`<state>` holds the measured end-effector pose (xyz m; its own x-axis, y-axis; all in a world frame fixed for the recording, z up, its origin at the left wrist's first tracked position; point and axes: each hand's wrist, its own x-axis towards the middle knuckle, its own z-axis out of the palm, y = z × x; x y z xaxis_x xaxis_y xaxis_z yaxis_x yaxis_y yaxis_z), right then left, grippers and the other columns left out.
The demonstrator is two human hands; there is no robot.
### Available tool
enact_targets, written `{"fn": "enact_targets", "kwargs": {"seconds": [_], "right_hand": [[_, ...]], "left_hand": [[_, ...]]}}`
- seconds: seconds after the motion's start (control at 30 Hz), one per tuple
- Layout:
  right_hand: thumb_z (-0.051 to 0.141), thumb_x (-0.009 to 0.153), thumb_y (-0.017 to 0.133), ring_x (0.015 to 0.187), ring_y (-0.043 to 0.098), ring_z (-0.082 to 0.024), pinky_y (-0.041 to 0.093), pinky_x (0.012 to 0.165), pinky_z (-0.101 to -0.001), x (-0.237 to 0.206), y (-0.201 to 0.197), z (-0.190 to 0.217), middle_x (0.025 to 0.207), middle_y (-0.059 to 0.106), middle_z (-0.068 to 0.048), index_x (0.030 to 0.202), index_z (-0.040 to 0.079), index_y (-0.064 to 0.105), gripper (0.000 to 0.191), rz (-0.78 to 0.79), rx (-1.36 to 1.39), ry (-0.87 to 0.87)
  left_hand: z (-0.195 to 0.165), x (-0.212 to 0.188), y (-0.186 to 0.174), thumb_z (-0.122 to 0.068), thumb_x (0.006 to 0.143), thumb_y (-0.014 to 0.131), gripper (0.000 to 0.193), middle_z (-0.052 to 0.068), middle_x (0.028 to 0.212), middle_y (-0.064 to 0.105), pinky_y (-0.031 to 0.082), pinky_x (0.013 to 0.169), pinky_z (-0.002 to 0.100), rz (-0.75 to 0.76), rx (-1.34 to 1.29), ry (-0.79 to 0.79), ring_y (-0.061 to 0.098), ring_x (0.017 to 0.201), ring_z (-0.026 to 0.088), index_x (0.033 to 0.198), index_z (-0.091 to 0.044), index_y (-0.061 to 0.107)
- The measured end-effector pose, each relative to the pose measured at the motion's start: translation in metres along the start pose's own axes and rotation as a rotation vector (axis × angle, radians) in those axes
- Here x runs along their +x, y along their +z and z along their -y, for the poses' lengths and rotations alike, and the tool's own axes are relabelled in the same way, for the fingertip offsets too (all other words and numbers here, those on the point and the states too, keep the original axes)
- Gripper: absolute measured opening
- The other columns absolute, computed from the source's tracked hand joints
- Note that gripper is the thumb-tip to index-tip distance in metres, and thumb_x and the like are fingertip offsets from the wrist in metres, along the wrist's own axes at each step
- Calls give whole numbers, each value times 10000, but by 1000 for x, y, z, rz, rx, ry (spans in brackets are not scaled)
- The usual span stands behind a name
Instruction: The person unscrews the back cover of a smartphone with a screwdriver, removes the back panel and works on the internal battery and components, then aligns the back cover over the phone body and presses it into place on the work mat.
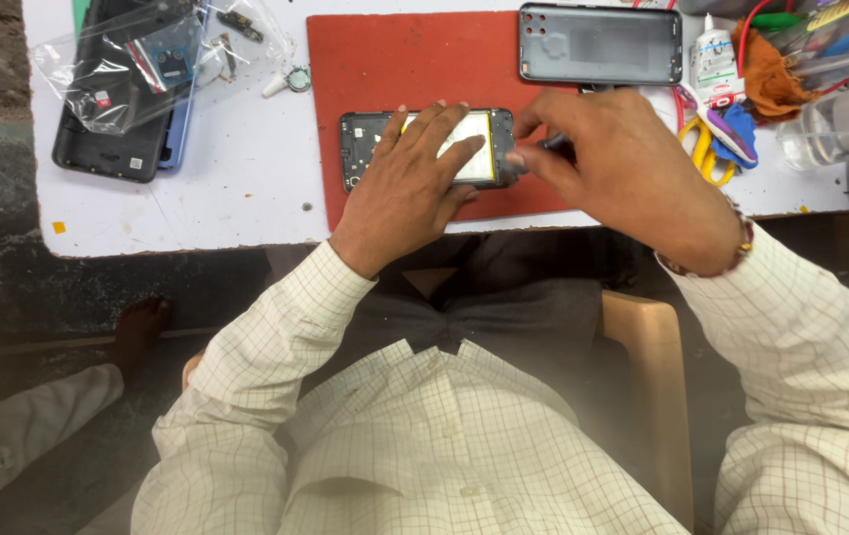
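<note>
An opened phone point(363, 147) with its back off lies on a red mat point(395, 69); its pale battery shows between my fingers. My left hand point(410, 183) lies flat on the phone, fingers spread, pressing it down. My right hand point(623, 168) pinches a small dark tool point(555, 145) whose tip meets the phone's right end. The phone's grey back cover point(600, 44) rests at the mat's top right corner.
On the white table point(236, 188), far left, dark phones point(112, 149) lie under a clear plastic bag point(127, 59) of small parts. A white glue bottle point(714, 59), yellow-handled scissors point(702, 149), cloths and clear containers crowd the right side. Someone's bare foot point(139, 332) stands on the floor left.
</note>
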<state>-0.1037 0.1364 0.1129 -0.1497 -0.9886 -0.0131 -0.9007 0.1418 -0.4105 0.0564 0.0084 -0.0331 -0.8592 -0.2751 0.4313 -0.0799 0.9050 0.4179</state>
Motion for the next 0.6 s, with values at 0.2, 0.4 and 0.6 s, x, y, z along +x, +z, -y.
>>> {"fn": "enact_targets", "kwargs": {"seconds": [0.2, 0.4, 0.6], "right_hand": [[-50, 888, 692, 863, 724, -238, 597, 753, -318, -17, 1, -7, 1039, 679, -124, 1056, -13, 669, 174, -33, 133, -136], [-77, 898, 729, 954, 711, -211, 575, 825, -303, -23, -3, -8, 1094, 692, -95, 1067, -10, 690, 186, -154, 135, -149], [-103, 919, 737, 980, 699, -156, 603, 843, -259, -13, 11, -7, 1146, 674, -95, 1107, -16, 683, 214, -194, 355, -158]], "left_hand": [[1, 0, -1, -299, 902, 793, 539, 173, 1498, 479, 323, 1199, 573, -16, -61, -27, 450, 1421, 347, 1359, -93, 596], [1, 2, -4, -294, 873, 821, 522, 162, 1465, 503, 314, 1187, 581, -72, -162, -26, 465, 1393, 354, 1310, -91, 619], [5, -3, -4, -193, 940, 799, 194, 59, 1197, 630, 454, 1030, 458, -210, -226, -38, 595, 1145, 268, 1068, -97, 690]]}}
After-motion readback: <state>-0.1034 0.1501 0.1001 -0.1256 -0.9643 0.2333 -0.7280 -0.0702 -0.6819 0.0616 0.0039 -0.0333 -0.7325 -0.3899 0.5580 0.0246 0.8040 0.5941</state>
